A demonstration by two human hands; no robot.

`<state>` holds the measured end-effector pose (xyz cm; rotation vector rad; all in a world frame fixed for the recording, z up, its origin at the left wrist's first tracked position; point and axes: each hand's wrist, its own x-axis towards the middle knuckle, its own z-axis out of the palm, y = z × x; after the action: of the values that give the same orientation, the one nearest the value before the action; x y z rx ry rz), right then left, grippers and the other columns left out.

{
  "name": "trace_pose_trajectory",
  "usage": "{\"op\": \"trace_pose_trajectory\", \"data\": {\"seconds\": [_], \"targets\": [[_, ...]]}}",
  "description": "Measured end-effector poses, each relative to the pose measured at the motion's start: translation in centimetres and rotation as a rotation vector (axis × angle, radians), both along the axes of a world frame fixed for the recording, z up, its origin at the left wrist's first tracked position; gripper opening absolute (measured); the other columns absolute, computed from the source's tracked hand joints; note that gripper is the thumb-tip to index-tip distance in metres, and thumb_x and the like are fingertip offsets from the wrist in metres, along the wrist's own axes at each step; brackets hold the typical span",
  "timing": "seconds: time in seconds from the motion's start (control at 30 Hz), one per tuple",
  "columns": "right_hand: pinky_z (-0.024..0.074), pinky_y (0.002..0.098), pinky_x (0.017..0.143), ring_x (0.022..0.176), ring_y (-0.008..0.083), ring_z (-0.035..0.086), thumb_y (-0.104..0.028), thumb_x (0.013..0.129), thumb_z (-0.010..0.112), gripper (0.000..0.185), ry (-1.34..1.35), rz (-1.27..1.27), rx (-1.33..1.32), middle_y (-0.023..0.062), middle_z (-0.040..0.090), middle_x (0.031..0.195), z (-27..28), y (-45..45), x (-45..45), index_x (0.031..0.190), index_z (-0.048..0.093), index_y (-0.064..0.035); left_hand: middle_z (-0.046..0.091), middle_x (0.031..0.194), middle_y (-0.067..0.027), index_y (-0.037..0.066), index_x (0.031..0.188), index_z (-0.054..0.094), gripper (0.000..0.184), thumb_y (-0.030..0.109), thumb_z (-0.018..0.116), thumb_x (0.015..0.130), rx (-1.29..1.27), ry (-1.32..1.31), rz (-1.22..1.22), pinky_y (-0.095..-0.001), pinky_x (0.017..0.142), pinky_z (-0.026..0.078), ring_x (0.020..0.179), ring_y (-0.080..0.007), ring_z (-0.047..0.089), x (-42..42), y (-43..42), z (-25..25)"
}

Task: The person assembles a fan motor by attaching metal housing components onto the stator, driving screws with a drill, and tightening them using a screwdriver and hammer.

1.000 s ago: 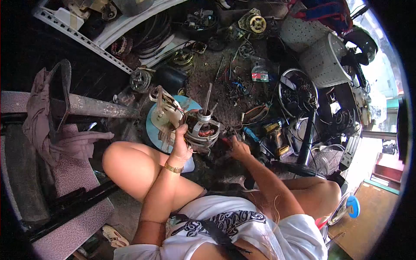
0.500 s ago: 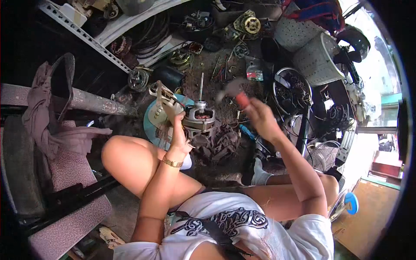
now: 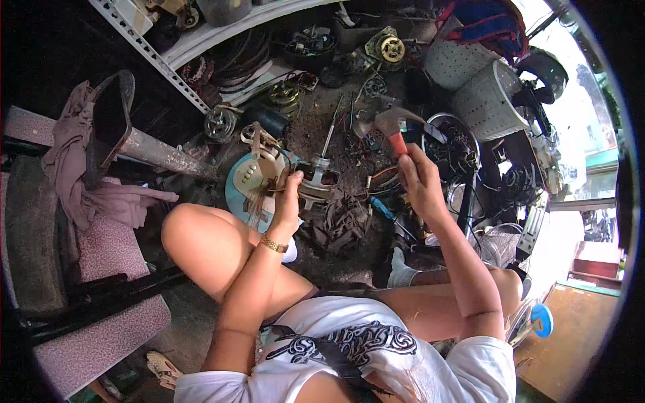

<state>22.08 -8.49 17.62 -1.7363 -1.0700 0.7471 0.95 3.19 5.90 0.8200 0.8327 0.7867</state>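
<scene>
My right hand (image 3: pixel 421 180) is closed round the red handle of a claw hammer (image 3: pixel 388 122), raised to the right of an electric motor (image 3: pixel 324 180). The motor's long metal shaft (image 3: pixel 329 138) points up, leaning right. At the motor's left side, my left hand (image 3: pixel 287 205) grips its housing, thumb uppermost; the other fingers are partly hidden. Just left of that hand is a beige plastic fan base (image 3: pixel 254 173) with a row of buttons, over a teal round piece (image 3: pixel 236 195). A crumpled dark cloth (image 3: pixel 344 221) lies under and beside the motor.
A blue-handled tool (image 3: pixel 381 207) lies right of the cloth. Farther right are a metal basin (image 3: pixel 476 144) of dark parts and white perforated baskets (image 3: pixel 487 101). Motor parts (image 3: pixel 390 50) litter the far floor. A pink speckled bench (image 3: pixel 114 262) stands left.
The motor's shaft has gone from upright to leaning right. My left hand has shifted slightly right with the motor. My right hand and the hammer have moved a little right.
</scene>
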Motion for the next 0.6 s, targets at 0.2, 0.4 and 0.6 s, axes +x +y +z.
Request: {"op": "trace_pose_trajectory", "data": {"seconds": [0.2, 0.4, 0.6], "targets": [[0.0425, 0.0397, 0.056, 0.067, 0.0415, 0.054, -0.013, 0.087, 0.054, 0.013, -0.376, 0.147, -0.115, 0.0215, 0.055, 0.069, -0.3, -1.2, -2.5, 0.093, 0.050, -0.0021, 0.053, 0.097, -0.0016, 0.006, 0.106, 0.052, 0.028, 0.025, 0.054, 0.085, 0.127, 0.040, 0.040, -0.0272, 0.083, 0.040, 0.089, -0.0112, 0.049, -0.1, -0.5, 0.0], [0.0413, 0.0462, 0.055, 0.069, 0.0426, 0.056, -0.017, 0.087, 0.053, 0.015, -0.479, 0.222, -0.110, 0.0226, 0.055, 0.070, -0.6, -2.3, -3.6, 0.095, 0.050, -0.0048, 0.056, 0.097, -0.0068, 0.003, 0.107, 0.050, 0.037, 0.023, 0.062, 0.078, 0.687, 0.547, -0.024, -0.0305, 0.085, 0.040, 0.092, -0.0197, 0.051, -0.9, -0.2, 1.8], [0.0444, 0.0471, 0.058, 0.068, 0.0420, 0.057, -0.024, 0.087, 0.052, 0.019, -0.460, 0.068, -0.125, 0.0218, 0.058, 0.069, 1.1, 0.8, -3.6, 0.095, 0.054, -0.0059, 0.056, 0.101, -0.0082, 0.006, 0.110, 0.051, 0.047, 0.019, 0.070, 0.069, 0.809, 0.483, -0.009, -0.0326, 0.083, 0.044, 0.095, -0.0223, 0.056, -0.8, -1.8, 4.3]]}}
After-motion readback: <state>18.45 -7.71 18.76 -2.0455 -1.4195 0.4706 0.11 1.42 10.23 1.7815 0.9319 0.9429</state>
